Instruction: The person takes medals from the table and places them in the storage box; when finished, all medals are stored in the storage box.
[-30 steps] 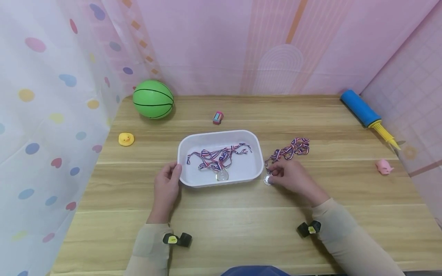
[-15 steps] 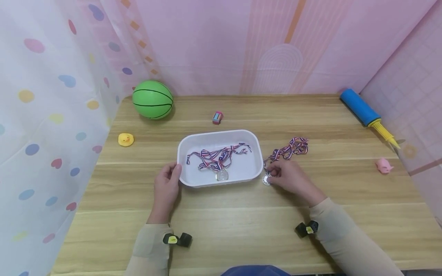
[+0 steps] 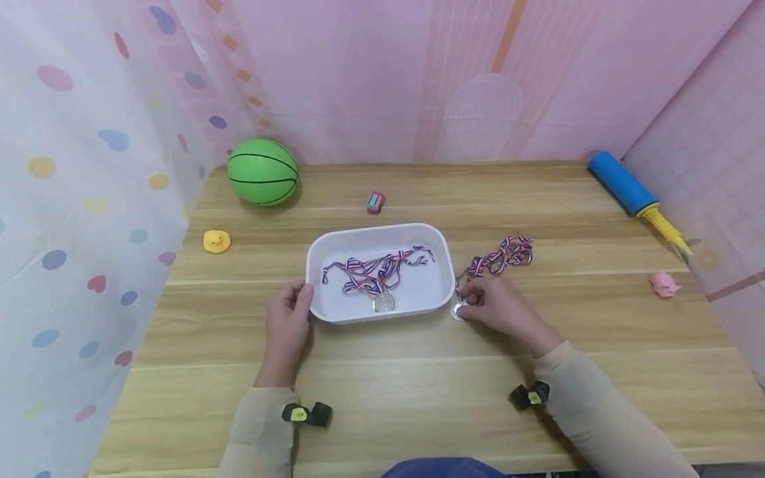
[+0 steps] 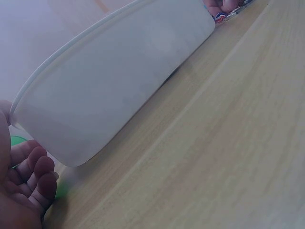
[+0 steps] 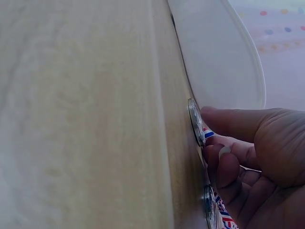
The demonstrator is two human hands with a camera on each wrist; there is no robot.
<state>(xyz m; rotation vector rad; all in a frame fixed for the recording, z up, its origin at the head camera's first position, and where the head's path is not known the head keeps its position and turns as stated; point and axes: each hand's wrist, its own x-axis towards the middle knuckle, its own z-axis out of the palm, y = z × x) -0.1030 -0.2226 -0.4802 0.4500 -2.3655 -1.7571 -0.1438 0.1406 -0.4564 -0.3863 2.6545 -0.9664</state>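
On the bench (image 3: 418, 392), the right hand (image 3: 499, 307) pinches a medal (image 3: 459, 311) just beside the tray (image 3: 317, 255); its ribbon (image 3: 501, 255) trails away behind. The left hand (image 3: 287, 325) grips the tray's near left corner. Fingers hide part of the medal.

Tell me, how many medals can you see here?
At least 2, maybe 3. One medal lies in the white tray. The right hand pinches another on the table; the right wrist view shows a further disc under the fingers.
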